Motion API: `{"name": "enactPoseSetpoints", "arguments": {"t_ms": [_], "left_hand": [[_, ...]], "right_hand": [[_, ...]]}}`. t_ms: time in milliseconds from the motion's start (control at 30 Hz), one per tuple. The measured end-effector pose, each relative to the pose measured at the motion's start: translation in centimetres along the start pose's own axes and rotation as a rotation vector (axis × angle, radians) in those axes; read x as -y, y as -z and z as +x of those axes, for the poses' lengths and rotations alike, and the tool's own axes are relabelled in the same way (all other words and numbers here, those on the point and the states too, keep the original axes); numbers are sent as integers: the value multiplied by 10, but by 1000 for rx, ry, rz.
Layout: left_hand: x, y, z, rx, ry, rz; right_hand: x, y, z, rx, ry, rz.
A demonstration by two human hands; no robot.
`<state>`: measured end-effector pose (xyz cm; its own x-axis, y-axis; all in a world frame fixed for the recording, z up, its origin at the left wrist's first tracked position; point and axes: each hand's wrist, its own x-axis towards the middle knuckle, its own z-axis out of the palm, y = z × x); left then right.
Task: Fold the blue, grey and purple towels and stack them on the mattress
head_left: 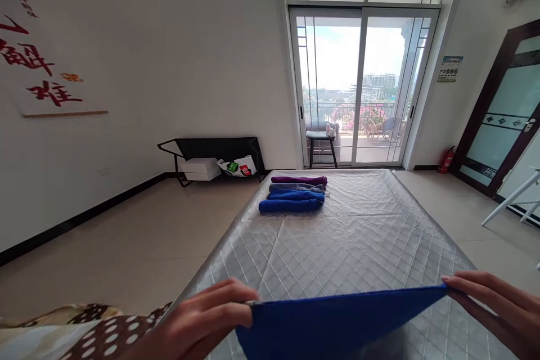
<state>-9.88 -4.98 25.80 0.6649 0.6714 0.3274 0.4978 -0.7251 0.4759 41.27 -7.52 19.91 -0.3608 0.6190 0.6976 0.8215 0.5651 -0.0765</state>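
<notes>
A blue cloth [337, 326] is stretched between my two hands at the bottom of the head view, its upper edge nearly straight and its lower part cut off by the frame. My left hand [211, 315] pinches the cloth's left corner. At the right corner, the fingertips of my right hand [491, 298] are closed on the cloth. Beneath lies a quilted grey cover [358, 242]. Farther back on it, rolled cloths lie side by side: blue ones [291, 205], a grey one [295, 187] and a purple one [298, 180].
Brown polka-dot fabric [122, 337] is at the lower left. Against the wall stands a black-framed rack [219, 149] with white boxes [198, 169] and a bag [238, 167]. Sliding glass doors [360, 90] are behind; a fire extinguisher [446, 160] and white stand legs [512, 198] are right.
</notes>
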Motion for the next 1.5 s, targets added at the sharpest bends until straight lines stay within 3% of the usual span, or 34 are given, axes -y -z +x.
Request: {"name": "enactPoseSetpoints", "arguments": {"t_ms": [133, 300, 500, 600, 667, 733, 833, 967, 1067, 1167, 1333, 1400, 1500], "left_hand": [[24, 5, 62, -32, -8, 73], [86, -9, 169, 29, 28, 148], [137, -13, 285, -227, 9, 404], [152, -17, 320, -338, -65, 571], [164, -29, 333, -387, -60, 594], [178, -54, 336, -384, -21, 566], [200, -109, 328, -304, 37, 524], [218, -190, 302, -182, 103, 503], [223, -227, 287, -122, 154, 493], [226, -239, 282, -92, 199, 484], [216, -230, 271, -41, 225, 451], [208, -224, 250, -35, 216, 441], [194, -214, 198, -30, 211, 438]], "right_hand": [[-27, 7, 51, 79, -23, 71], [-84, -29, 127, 158, -158, 127], [-167, -68, 211, 47, -275, -74], [-195, -76, 235, -46, -302, -114], [-209, -87, 236, -84, -336, -109], [-219, -108, 224, -64, -397, -103], [-226, -153, 187, 129, -553, -110], [-217, -214, 131, 339, -678, -135], [-208, -238, 103, 388, -712, -162], [-205, -244, 93, 422, -729, -194], [-199, -238, 102, 437, -718, -259], [-186, -239, 109, 420, -694, -275], [-150, -252, 125, 387, -610, -215]]}}
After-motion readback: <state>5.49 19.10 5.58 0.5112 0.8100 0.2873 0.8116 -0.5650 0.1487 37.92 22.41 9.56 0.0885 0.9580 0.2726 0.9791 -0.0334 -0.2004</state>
